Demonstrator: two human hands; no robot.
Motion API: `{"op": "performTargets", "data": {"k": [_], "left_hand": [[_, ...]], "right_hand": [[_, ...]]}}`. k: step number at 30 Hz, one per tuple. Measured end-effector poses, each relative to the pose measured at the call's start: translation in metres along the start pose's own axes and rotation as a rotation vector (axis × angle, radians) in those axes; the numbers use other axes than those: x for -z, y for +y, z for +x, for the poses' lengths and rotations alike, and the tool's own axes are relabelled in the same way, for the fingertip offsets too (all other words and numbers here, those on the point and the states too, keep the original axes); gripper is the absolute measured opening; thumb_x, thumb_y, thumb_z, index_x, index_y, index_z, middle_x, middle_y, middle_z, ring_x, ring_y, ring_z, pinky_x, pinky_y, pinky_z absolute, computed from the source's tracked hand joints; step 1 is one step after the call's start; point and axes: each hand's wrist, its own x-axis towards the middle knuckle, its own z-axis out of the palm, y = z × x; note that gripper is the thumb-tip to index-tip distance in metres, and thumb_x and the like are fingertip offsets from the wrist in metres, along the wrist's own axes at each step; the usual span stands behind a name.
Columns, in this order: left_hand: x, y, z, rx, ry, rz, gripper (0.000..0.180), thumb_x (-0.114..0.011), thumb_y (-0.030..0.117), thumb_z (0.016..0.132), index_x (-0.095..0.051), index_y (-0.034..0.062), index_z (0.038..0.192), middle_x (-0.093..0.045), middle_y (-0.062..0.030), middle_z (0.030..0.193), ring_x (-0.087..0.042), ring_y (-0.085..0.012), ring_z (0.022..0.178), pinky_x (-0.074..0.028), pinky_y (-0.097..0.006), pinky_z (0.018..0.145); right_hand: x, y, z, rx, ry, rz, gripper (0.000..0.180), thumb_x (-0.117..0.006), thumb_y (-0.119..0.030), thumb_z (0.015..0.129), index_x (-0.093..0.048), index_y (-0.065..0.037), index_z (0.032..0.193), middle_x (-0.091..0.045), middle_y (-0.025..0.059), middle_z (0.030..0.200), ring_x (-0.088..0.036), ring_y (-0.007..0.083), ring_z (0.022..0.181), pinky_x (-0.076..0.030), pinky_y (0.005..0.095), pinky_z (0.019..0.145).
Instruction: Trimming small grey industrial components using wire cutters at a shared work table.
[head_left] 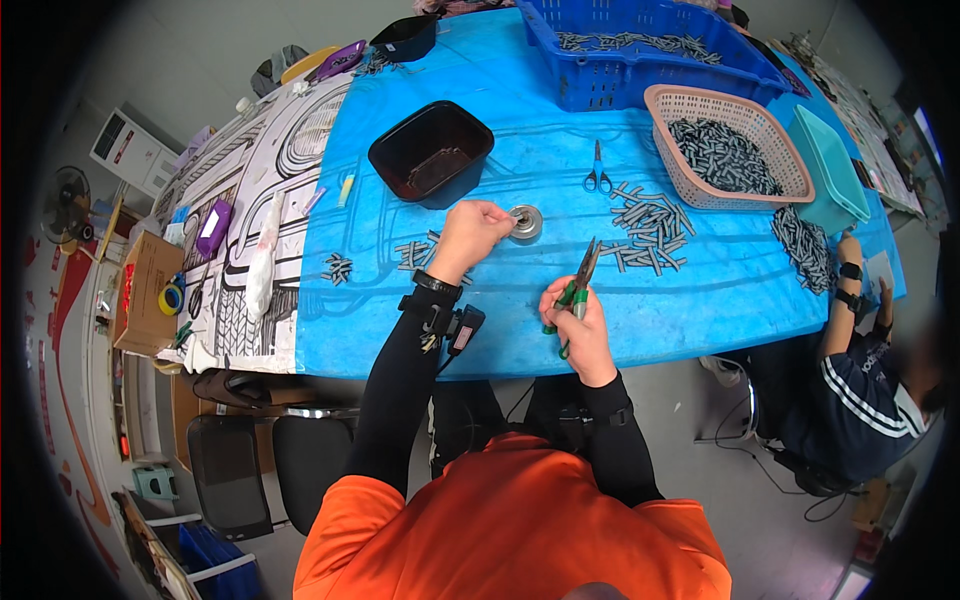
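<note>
My left hand (474,236) is in a pinch beside a small round metal tin (529,234). Whatever its fingertips hold, if anything, is too small to make out. My right hand (588,335) is closed around green-handled pliers (588,264), their dark jaws pointing up and away from me. A pile of short grey-black rods (650,228) lies to the right of the tin. Another small group of these rods (412,256) is partly covered by my left hand and wrist.
A black bin (470,120) stands beyond my left hand. Small scissors (598,172) lie near a pink basket (665,110) filled with rods. Behind it is a blue crate (590,85); a teal bin (835,170) is at right. A co-worker's arm (842,310) reaches the table's right edge.
</note>
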Motion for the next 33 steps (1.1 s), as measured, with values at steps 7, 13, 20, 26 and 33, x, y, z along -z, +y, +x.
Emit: {"op": "performTargets", "data": {"k": [7,13,20,26,33], "left_hand": [[0.0,-0.001,-0.001,0.009,0.008,0.0,0.02,-0.072,0.018,0.077,-0.069,-0.0012,0.079,-0.065,-0.0049,0.063,-0.059,-0.0104,0.055,-0.047,-0.026,0.053],[0.008,0.003,-0.02,0.007,-0.016,-0.068,0.02,-0.073,0.019,0.077,-0.068,-0.0005,0.078,-0.064,-0.003,0.063,-0.057,-0.008,0.055,-0.043,-0.024,0.052],[0.024,0.035,-0.073,0.14,-0.247,-0.398,0.006,-0.066,0.01,0.083,-0.066,0.004,0.085,-0.064,0.0013,0.074,-0.056,-0.0036,0.066,-0.038,-0.018,0.053],[0.026,0.034,-0.078,0.113,-0.305,-0.453,0.003,-0.062,0.007,0.085,-0.063,0.0055,0.087,-0.067,-0.0014,0.08,-0.057,-0.0035,0.067,-0.037,-0.017,0.052],[0.019,0.031,-0.078,0.056,-0.287,-0.515,0.001,-0.061,0.005,0.085,-0.062,0.005,0.085,-0.069,-0.0052,0.084,-0.055,-0.0042,0.067,-0.042,-0.019,0.06]], "right_hand": [[0.0,-0.002,0.0,-0.015,-0.023,0.016,0.029,-0.051,0.006,0.076,-0.051,-0.003,0.103,-0.059,0.0061,0.087,-0.053,0.0114,0.077,-0.044,0.0243,0.07],[-0.001,-0.007,0.001,-0.064,-0.066,0.023,0.031,-0.05,0.006,0.075,-0.051,-0.003,0.104,-0.059,0.0059,0.091,-0.054,0.013,0.082,-0.045,0.0256,0.075],[-0.012,-0.031,0.001,-0.197,-0.249,-0.148,0.031,-0.056,0.003,0.073,-0.052,-0.005,0.103,-0.052,0.0004,0.085,-0.052,0.0111,0.08,-0.043,0.0246,0.076],[-0.016,-0.024,0.001,-0.232,-0.298,-0.296,0.03,-0.058,0.002,0.072,-0.052,-0.007,0.1,-0.045,-0.002,0.083,-0.045,0.0091,0.077,-0.04,0.0232,0.073],[-0.021,-0.026,-0.002,-0.21,-0.293,-0.266,0.055,-0.057,0.001,0.072,-0.049,-0.006,0.126,-0.044,-0.0034,0.082,-0.044,0.0081,0.076,-0.038,0.0217,0.072]]}}
